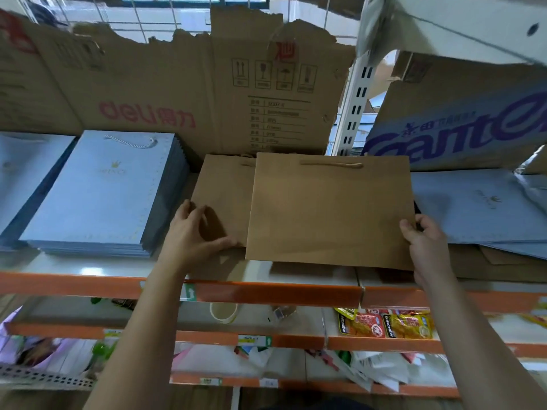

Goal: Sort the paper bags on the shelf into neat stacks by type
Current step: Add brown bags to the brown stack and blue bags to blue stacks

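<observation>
Now right hand (423, 232) pinches brown bag (328, 211); left hand (192, 232) grips another.

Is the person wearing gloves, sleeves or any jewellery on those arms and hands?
No. Both the left hand and the right hand are bare, with no gloves, and no ring shows. The left forearm and right forearm are bare too: no sleeve, watch or bracelet appears down to the picture's lower edge.

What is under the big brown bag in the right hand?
A smaller brown bag pokes out from under the left side of the big brown bag, held by the left hand. White shelf shows below its front edge. The rest is covered.
</observation>
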The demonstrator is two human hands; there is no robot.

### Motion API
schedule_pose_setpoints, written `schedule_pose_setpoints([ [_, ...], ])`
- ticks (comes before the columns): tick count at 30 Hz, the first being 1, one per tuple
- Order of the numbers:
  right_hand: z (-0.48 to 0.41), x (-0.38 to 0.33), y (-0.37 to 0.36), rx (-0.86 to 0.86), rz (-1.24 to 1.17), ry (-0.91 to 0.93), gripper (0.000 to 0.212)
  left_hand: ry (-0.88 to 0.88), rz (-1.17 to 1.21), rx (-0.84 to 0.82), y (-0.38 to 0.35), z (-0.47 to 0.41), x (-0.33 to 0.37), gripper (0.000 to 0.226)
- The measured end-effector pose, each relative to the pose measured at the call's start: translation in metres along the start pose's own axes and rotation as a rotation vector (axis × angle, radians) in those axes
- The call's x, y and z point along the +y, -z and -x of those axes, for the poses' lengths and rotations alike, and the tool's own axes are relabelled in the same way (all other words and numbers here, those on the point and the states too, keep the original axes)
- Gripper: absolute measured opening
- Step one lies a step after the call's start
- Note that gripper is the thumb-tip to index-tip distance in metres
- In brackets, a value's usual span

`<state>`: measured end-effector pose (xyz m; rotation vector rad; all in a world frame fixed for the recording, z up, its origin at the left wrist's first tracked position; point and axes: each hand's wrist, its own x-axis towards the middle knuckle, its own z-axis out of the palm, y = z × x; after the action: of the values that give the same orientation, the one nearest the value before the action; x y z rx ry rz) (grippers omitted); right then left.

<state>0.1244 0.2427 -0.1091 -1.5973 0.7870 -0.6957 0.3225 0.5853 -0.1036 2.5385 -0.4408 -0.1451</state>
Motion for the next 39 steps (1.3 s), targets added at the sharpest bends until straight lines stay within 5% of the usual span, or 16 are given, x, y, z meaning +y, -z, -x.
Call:
schedule_pose_setpoints([
  [3,0.001,-0.001,-0.003,0.010,0.005,-0.007,0.009,-0.004,-0.085,-0.065,-0.005,0.005,-0.006,0.120],
  [15,0.014,-0.015,-0.026,-0.009,-0.015,-0.001,0.013,-0.025,-0.023,0.017,-0.002,0.003,-0.002,0.105],
  [21,0.017,-0.031,-0.079,-0.048,0.015,0.024,0.019,-0.033,0.144,0.312,0.001,0.032,-0.025,0.047],
  [26,0.015,-0.038,-0.114,-0.100,0.074,0.026,0.015,-0.037,0.096,0.416,-0.010,0.033,-0.026,0.037],
  [28,0.018,-0.042,-0.119,-0.126,0.080,0.012,0.033,-0.067,0.061,0.453,-0.013,0.032,-0.026,0.035],
  [31,0.021,-0.043,-0.116,-0.161,0.286,0.117,0.055,-0.064,0.047,0.496,-0.016,0.033,-0.026,0.036],
  [35,0.020,-0.032,-0.113,-0.144,0.711,0.313,0.033,-0.039,0.056,0.514,-0.017,0.034,-0.026,0.044],
  [39,0.023,-0.024,-0.108,-0.128,0.855,0.359,0.032,-0.016,0.049,0.514,-0.018,0.034,-0.026,0.044],
])
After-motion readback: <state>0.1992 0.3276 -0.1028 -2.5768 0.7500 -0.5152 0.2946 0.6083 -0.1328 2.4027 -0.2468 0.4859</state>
